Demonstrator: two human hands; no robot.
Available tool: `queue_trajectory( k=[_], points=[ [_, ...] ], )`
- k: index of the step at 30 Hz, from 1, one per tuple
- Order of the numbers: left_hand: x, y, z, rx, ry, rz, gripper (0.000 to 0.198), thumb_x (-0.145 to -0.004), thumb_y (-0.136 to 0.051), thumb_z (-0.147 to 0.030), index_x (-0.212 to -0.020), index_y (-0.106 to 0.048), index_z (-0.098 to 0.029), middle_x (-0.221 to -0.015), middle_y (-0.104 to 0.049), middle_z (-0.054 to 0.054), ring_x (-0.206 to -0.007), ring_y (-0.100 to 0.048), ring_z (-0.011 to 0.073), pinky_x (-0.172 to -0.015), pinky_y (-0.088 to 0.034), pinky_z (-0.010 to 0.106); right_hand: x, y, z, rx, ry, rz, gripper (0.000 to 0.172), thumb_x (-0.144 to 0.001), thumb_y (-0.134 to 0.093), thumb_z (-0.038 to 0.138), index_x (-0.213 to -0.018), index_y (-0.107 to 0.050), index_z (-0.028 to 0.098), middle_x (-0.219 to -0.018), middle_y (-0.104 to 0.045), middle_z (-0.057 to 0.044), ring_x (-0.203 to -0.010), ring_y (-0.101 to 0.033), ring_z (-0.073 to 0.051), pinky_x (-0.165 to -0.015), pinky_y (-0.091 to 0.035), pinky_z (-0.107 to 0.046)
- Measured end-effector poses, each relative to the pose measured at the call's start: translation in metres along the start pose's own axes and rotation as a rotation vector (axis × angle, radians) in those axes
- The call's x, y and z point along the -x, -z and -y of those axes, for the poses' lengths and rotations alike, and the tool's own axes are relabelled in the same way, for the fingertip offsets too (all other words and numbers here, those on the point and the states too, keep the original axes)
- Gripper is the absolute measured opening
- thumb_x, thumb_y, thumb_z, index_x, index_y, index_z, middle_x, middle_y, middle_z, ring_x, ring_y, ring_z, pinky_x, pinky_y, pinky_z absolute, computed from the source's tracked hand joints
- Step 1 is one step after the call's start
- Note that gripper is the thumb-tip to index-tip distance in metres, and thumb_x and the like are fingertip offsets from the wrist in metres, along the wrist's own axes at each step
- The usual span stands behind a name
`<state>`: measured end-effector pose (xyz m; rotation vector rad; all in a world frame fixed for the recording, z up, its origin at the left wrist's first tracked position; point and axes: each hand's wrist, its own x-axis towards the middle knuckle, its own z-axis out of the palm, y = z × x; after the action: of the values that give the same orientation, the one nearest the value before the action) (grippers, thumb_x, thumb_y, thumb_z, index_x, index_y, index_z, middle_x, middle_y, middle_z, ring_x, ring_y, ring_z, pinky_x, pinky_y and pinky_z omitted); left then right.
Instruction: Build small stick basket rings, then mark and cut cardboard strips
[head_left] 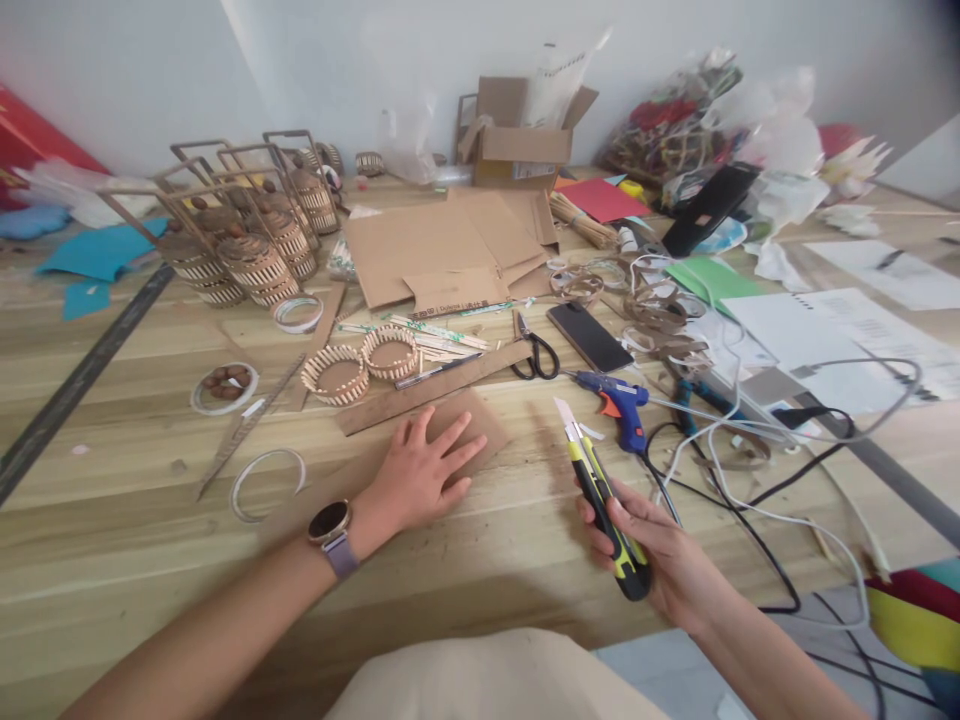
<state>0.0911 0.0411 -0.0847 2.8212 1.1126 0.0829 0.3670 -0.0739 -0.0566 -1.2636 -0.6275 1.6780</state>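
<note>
While the left hand (420,472) lies flat, fingers spread, pressing a cardboard sheet (480,428) on the wooden table (150,560), the right hand (652,555) grips a yellow-black utility knife (600,495), blade out, just beside a blue glue gun (619,405).

near-left table (135,570) lies open, save a tape ring (270,452) and steel ruler (250,427). a bare lane runs between cardboard (484,425) and knife (600,490). glue gun (621,405) and cables (750,512) crowd the right; strip (435,385) and scissors (537,356) bar the far side.
</note>
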Motion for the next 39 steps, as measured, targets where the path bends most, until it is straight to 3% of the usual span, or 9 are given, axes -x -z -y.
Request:
queue_trajectory(
  k=[6,11,20,29,35,39],
  points=[
    [0.0,-0.001,0.0,-0.007,0.004,-0.008,0.056,-0.096,-0.05,-0.045,-0.151,-0.041,-0.04,-0.162,-0.033,-0.003,-0.138,-0.028,0.0481,-0.103,-0.033,0.065,0.001,-0.005,-0.001,0.006,-0.012,-0.008,0.031,-0.079,-0.078,0.048,-0.091,-0.068,0.021,-0.083,-0.061,-0.002,-0.059,-0.051,-0.009,-0.05,-0.045,-0.021],
    [0.001,-0.002,0.0,-0.009,0.004,-0.019,0.056,-0.096,-0.05,-0.044,-0.151,-0.042,-0.04,-0.162,-0.034,-0.003,-0.138,-0.028,0.0481,-0.103,-0.033,0.065,0.005,-0.014,0.003,-0.054,-0.029,-0.057,0.041,-0.071,-0.084,0.053,-0.091,-0.069,0.02,-0.083,-0.063,-0.002,-0.062,-0.055,-0.01,-0.052,-0.049,-0.022],
    [0.0,0.0,-0.001,0.016,0.01,0.002,0.056,-0.095,-0.051,-0.044,-0.151,-0.042,-0.04,-0.162,-0.034,-0.002,-0.138,-0.029,0.0488,-0.102,-0.034,0.066,0.0,-0.022,-0.001,0.038,-0.076,-0.211,0.053,-0.066,-0.081,0.065,-0.084,-0.066,0.017,-0.062,-0.056,0.004,-0.045,-0.045,-0.006,-0.039,-0.038,-0.018],
    [0.0,0.001,-0.001,0.003,0.006,0.011,0.057,-0.096,-0.052,-0.043,-0.151,-0.042,-0.038,-0.162,-0.034,-0.001,-0.138,-0.03,0.0501,-0.102,-0.035,0.067,0.0,-0.023,0.001,0.006,-0.058,-0.157,0.047,-0.069,-0.082,0.059,-0.087,-0.066,0.019,-0.066,-0.058,0.004,-0.049,-0.048,-0.008,-0.042,-0.042,-0.02],
    [0.001,0.0,0.0,-0.001,0.0,-0.008,0.055,-0.097,-0.049,-0.044,-0.151,-0.042,-0.038,-0.163,-0.033,-0.002,-0.138,-0.029,0.049,-0.101,-0.035,0.067,0.004,-0.009,-0.005,0.034,0.004,0.003,0.036,-0.082,-0.077,0.046,-0.107,-0.068,0.022,-0.098,-0.065,-0.005,-0.077,-0.059,-0.013,-0.068,-0.053,-0.025],
    [0.001,0.001,-0.001,0.004,0.011,0.004,0.056,-0.096,-0.05,-0.044,-0.151,-0.042,-0.039,-0.162,-0.033,-0.003,-0.138,-0.029,0.0482,-0.102,-0.036,0.066,0.006,-0.006,-0.008,0.067,0.062,0.044,0.031,-0.086,-0.072,0.048,-0.101,-0.068,0.021,-0.094,-0.062,-0.005,-0.07,-0.055,-0.012,-0.058,-0.049,-0.024]
  ],
)
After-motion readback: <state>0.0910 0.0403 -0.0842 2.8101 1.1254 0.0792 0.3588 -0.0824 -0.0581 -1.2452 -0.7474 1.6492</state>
